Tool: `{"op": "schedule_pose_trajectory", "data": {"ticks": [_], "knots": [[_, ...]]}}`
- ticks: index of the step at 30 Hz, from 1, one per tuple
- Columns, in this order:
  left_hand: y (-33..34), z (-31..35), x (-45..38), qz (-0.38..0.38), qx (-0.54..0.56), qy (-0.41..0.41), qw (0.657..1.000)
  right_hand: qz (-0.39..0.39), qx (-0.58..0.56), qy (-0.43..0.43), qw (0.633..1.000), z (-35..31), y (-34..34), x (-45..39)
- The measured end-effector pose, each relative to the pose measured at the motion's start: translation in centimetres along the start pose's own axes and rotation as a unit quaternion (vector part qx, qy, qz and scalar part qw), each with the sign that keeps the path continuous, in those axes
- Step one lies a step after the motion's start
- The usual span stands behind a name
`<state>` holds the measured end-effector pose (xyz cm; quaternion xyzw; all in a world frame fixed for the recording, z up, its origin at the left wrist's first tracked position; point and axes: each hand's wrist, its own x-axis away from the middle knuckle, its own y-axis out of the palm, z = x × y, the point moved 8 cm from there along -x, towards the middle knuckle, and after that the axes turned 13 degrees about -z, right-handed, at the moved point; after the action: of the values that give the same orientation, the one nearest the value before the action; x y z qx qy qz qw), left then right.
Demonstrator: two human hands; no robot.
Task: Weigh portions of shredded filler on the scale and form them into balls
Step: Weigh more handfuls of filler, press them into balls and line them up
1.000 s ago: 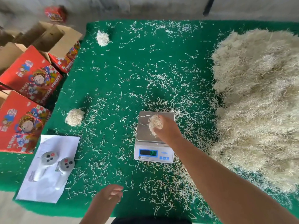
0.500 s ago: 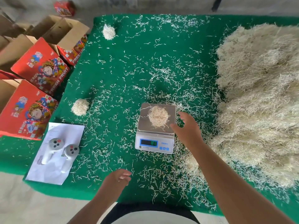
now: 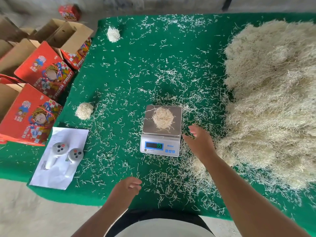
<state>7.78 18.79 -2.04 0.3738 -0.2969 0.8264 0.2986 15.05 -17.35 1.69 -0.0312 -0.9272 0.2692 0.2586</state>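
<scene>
The big heap of shredded filler [image 3: 273,100] fills the table [image 3: 153,57] from your 1 o'clock round to 4 o'clock, so, judging by what remains, most of the job lies ahead of you. Two finished balls sit on the green cover: one [image 3: 84,111] at 10 o'clock, another [image 3: 113,33] far off at 11 o'clock. A third portion [image 3: 163,118] rests on the scale [image 3: 161,130] pan at 12 o'clock, loose at the edges and not yet rolled.

Your right hand [image 3: 200,142] hovers just beside the scale's right edge, fingers spread and holding nothing. Your left hand [image 3: 127,186] hangs at 6 o'clock above the table's near edge, fingers loosely curled, empty too.

For writing: the red cartons [image 3: 42,72] at 9 to 10 o'clock read "FRESH FRUIT". The scale display [image 3: 154,145] seems to show "95", its last digit unclear, and a blue brand word beside it is too small to read. The paper sheet [image 3: 59,151] at 8 o'clock, under two controllers [image 3: 65,152], carries print you cannot make out.
</scene>
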Motion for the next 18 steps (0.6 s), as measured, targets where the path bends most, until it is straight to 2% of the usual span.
{"op": "schedule_pose_trajectory", "data": {"ticks": [4, 10, 14, 18], "knots": [[-0.1, -0.2, 0.1, 0.0, 0.001, -0.005, 1.0, -0.023, 0.072, 0.034, 0.997, 2.3, 1.2, 0.2], [0.8, 0.9, -0.4, -0.01, -0.004, 0.002, 1.0, -0.147, 0.202, 0.148, 0.957, 10.0, 5.6, 3.3], [1.5, 1.6, -0.7, -0.021, -0.018, 0.009, 1.0, -0.154, 0.162, 0.143, 0.964, 11.6, 6.7, 5.5], [2.3, 3.3, -1.1, -0.043, -0.048, 0.023, 0.998, -0.151, 0.083, 0.092, 0.981, 9.0, 6.8, 6.9]]}}
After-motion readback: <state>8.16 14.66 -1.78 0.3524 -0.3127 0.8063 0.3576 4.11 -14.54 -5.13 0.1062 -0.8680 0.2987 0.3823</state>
